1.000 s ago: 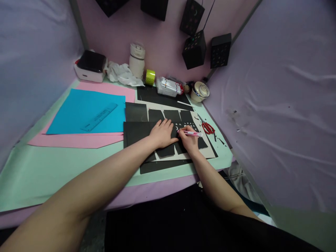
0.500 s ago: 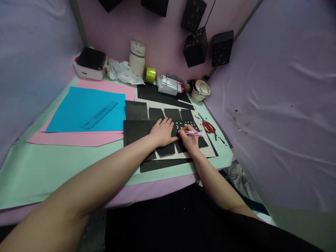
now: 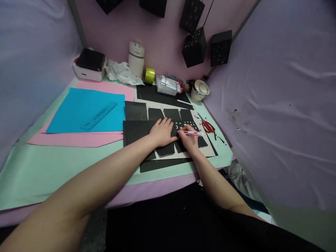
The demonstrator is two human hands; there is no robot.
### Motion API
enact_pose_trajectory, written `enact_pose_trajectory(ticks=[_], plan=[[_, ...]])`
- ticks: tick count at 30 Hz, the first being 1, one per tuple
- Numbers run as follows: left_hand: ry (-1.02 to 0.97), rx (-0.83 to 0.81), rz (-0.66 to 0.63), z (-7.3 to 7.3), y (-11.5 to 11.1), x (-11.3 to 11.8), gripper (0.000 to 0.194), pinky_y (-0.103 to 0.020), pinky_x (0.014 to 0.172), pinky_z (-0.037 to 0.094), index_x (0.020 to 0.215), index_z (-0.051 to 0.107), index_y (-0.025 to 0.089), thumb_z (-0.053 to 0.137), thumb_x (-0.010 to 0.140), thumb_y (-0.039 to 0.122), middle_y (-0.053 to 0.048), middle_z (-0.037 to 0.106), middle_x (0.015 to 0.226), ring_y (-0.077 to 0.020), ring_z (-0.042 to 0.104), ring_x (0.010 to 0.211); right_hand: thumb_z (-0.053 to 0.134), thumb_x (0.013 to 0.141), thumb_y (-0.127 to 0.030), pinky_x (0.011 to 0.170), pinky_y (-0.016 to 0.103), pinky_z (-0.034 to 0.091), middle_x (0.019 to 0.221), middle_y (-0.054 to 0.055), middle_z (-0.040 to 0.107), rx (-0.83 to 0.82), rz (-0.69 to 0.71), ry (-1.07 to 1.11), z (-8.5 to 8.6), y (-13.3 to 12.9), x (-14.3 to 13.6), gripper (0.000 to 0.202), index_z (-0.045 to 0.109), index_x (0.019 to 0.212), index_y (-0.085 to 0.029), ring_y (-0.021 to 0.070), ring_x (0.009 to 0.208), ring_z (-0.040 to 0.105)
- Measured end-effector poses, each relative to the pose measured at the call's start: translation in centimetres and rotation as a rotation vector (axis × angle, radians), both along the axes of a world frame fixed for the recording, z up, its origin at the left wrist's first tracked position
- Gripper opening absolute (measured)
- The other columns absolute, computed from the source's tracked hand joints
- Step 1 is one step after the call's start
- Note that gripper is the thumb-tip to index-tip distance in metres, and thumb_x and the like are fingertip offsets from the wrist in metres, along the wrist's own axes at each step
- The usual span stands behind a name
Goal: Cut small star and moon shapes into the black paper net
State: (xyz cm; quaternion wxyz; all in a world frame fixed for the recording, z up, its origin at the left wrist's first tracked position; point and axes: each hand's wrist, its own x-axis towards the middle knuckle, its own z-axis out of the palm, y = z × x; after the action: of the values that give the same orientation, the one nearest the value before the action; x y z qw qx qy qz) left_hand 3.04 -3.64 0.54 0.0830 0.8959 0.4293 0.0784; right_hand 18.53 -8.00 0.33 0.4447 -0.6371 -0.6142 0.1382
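1. The left hand (image 3: 161, 133) lies flat on the black card (image 3: 138, 133), fingers stretched out and gripping nothing; the part of the card beneath them is covered.
2. The right hand (image 3: 189, 140) has its fingers closed around a pink-and-white pen (image 3: 194, 133), just right of the left thumb; the tip is too small to make out.
3. The card runs under both sets of fingers, and small white shapes (image 3: 176, 127), a crescent among them, show just beyond the right fingers, partly hidden by that hand.
4. Right of the right fingers lie red scissors (image 3: 208, 127), their blades hard to tell from the dark scraps nearby.
5. Well left of the left fingers, a clear ruler (image 3: 99, 116) rests on a blue sheet (image 3: 68, 117), its markings unreadable; the sheet hides much of the pink sheet (image 3: 70, 140) below.
6. High beyond the fingers hang black boxes (image 3: 195, 49), some cut off by the top edge.
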Motion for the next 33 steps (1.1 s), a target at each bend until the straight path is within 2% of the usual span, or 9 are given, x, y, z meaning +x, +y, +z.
enact_pose_trajectory(ticks=[20,33], plan=[[0.022,-0.004,0.002,0.22,-0.03,-0.01,0.081,-0.043,0.119,0.013,0.149,0.034,0.01,0.039,0.089,0.064,-0.015,0.026,0.159,-0.0281,0.019,0.148,0.053,0.072,-0.021,0.058,0.027,0.037,0.057,-0.005,0.049,-0.013,0.012,0.018,0.06,-0.01,-0.04,0.017,0.043,0.059,-0.023,0.0137,0.057,0.046],[0.017,-0.004,-0.009,0.11,0.12,0.03,0.082,-0.044,0.119,0.014,0.148,0.034,0.007,0.04,0.089,0.064,-0.016,0.026,0.158,-0.0296,0.02,0.147,0.054,0.071,-0.02,0.059,0.027,0.035,0.058,-0.006,0.048,-0.013,0.024,0.01,0.0,-0.03,0.06,0.018,0.041,0.059,-0.023,0.0136,0.058,0.046]])
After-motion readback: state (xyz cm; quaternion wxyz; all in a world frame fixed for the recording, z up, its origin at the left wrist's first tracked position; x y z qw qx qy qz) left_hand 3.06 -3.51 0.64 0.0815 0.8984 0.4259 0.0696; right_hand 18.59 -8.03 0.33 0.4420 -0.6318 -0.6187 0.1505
